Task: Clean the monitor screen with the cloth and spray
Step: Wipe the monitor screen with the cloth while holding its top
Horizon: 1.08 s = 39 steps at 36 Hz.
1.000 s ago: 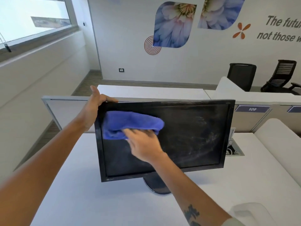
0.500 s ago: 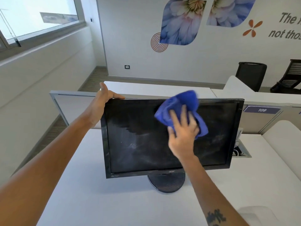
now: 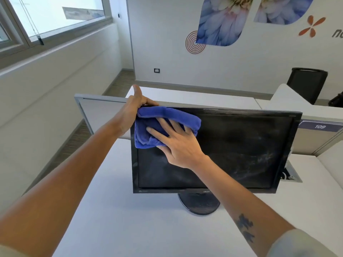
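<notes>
A black monitor [image 3: 241,149] stands on a round base [image 3: 199,204] on the white desk [image 3: 130,229]. Its dark screen shows pale smears, mostly on the right half. A folded blue cloth [image 3: 148,125] lies flat against the screen's upper left corner. My right hand [image 3: 176,140] presses the cloth onto the screen with spread, straight fingers. My left hand [image 3: 134,106] grips the monitor's top left corner, thumb up, fingers curled behind the bezel. No spray bottle is in view.
A grey desk divider [image 3: 96,110] runs behind the monitor, with a label reading 109 [image 3: 320,126]. A cable opening [image 3: 289,175] sits in the desk at the right. A black office chair [image 3: 306,84] stands at the back right. Windows line the left wall.
My right hand swept the cloth from the upper middle of the screen back to the upper left corner. My left hand kept its hold on the corner.
</notes>
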Available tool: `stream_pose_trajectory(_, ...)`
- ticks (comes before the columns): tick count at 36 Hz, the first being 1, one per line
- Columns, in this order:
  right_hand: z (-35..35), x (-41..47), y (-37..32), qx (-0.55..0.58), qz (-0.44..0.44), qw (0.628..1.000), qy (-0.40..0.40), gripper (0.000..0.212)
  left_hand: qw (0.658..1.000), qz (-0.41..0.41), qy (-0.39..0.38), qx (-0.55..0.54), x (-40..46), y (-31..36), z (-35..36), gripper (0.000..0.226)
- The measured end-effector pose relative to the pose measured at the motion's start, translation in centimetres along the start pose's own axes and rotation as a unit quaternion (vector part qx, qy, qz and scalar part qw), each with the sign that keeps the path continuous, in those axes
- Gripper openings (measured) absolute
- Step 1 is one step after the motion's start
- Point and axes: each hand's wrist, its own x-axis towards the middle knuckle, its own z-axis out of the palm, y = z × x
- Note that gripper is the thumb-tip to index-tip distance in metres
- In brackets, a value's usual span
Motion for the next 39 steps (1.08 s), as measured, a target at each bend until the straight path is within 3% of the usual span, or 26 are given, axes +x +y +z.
stream_pose_trajectory(2, 1.2, -1.4, -1.5, 0.022, -0.024, 0.999, -0.027, 0.058, 1.0, -0.016, 0.013, -0.002, -0.1, -0.1, -0.1, 0.103)
stream_pose_trajectory(7, 3.7, -7.1, -4.3, 0.087, -0.18, 0.967, -0.161, 0.059, 0.999, -0.025, 0.012, 0.02, -0.2, 0.2, -0.1, 0.094)
stream_pose_trajectory(10, 3.4, -6.3, -3.4, 0.043, -0.213, 0.965, -0.15, 0.059, 0.999, -0.025, 0.01, 0.02, -0.4, 0.1, -0.1, 0.094)
stream_pose_trajectory(15, 0.3, 0.1, -0.9, -0.038, -0.055, 0.998, -0.006, 0.057, 1.0, -0.017, 0.008, -0.001, -0.3, 0.4, -0.1, 0.1)
stream_pose_trajectory(20, 1.1, 0.9, -2.1, -0.043, 0.029, 0.999, 0.009, 0.059, 1.0, -0.013, -0.011, 0.002, -0.5, 0.8, -0.3, 0.101)
stream_pose_trajectory(22, 2.7, -1.5, -4.2, -0.038, 0.0, 0.999, -0.018, 0.064, 1.0, -0.029, -0.006, 0.0, -0.4, 0.8, -0.4, 0.105)
stream_pose_trajectory(26, 5.4, -10.0, -8.1, -0.032, -0.17, 0.976, -0.13, 0.07, 0.999, -0.04, -0.009, 0.021, -0.4, 0.4, -0.6, 0.097)
stream_pose_trajectory(28, 5.5, -11.7, -8.4, -0.022, -0.129, 0.971, -0.199, 0.062, 0.999, -0.042, -0.007, 0.024, -0.5, 0.4, -0.7, 0.094)
stream_pose_trajectory(30, 5.4, -10.4, -7.7, 0.034, -0.154, 0.951, -0.267, 0.057, 0.999, -0.044, -0.011, 0.023, -0.6, 0.5, -0.6, 0.095)
stream_pose_trajectory(31, 4.9, -9.1, -7.3, 0.035, -0.178, 0.95, -0.253, 0.054, 0.999, -0.043, -0.012, 0.024, -0.6, 0.6, -0.6, 0.096)
stream_pose_trajectory(33, 3.8, -5.7, -5.7, 0.008, -0.169, 0.974, -0.152, 0.051, 0.999, -0.042, -0.011, 0.02, -0.4, 0.7, -0.4, 0.099)
stream_pose_trajectory(36, 1.6, -0.7, -3.4, -0.008, -0.059, 0.998, -0.024, 0.051, 0.999, -0.045, -0.006, 0.007, -0.2, 0.9, -0.3, 0.106)
stream_pose_trajectory(39, -0.3, 3.5, -1.9, -0.02, 0.03, 0.999, 0.014, 0.05, 0.997, -0.04, -0.07, 0.0, -0.3, 1.2, -0.6, 0.122)
